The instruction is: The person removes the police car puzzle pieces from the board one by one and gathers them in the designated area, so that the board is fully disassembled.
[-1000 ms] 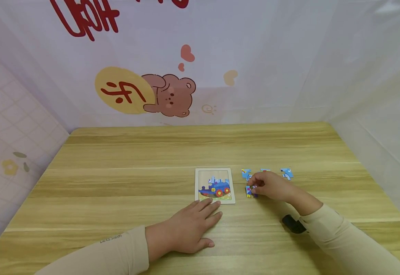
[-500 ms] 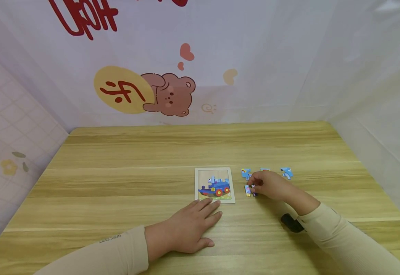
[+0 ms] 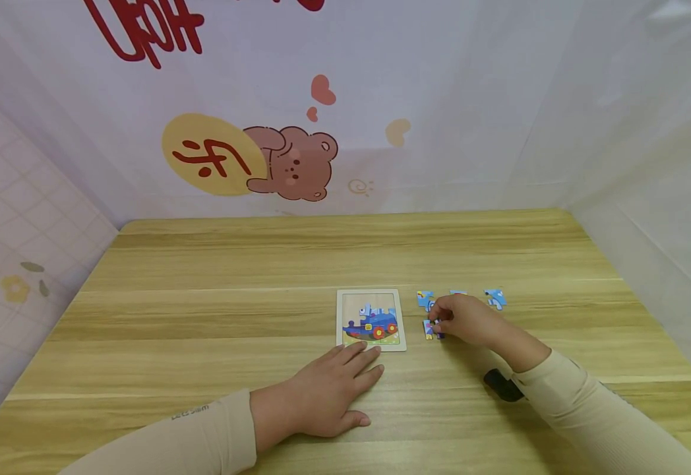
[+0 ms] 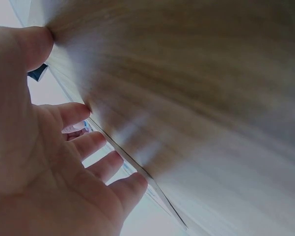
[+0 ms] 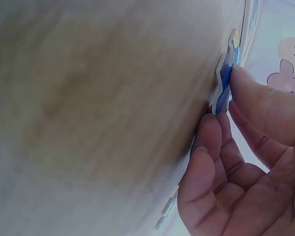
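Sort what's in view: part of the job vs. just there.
Job:
Tray, partly filled
Piece pinched by the right hand
Three loose pieces in view past that hand
Left hand, at the tray's near edge

Just there:
Backdrop with bear print
Table, support only

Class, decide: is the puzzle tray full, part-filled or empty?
Part-filled: joined picture pieces cover the lower area of the puzzle tray, its upper area is mostly bare, and loose pieces lie outside it.
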Tool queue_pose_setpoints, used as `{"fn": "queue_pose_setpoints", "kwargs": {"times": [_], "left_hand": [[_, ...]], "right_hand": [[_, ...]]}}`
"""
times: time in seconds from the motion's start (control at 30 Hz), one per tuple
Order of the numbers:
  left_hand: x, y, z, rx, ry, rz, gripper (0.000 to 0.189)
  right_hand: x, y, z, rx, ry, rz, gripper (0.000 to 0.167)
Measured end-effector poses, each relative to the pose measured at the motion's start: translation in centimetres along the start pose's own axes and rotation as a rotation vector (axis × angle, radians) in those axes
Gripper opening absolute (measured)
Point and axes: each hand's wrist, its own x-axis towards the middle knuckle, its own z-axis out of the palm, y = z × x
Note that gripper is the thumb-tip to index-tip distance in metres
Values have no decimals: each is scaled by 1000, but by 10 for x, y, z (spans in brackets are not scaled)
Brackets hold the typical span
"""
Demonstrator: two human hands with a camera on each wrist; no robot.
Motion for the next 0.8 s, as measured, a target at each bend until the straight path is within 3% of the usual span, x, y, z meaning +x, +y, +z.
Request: {"fn": "queue_pose_setpoints", "kwargs": {"times": [0.8], "left_hand": [[0, -1, 0, 15, 17, 13, 67]], "right_hand": [[0, -8, 1, -35, 7, -19, 7]]}}
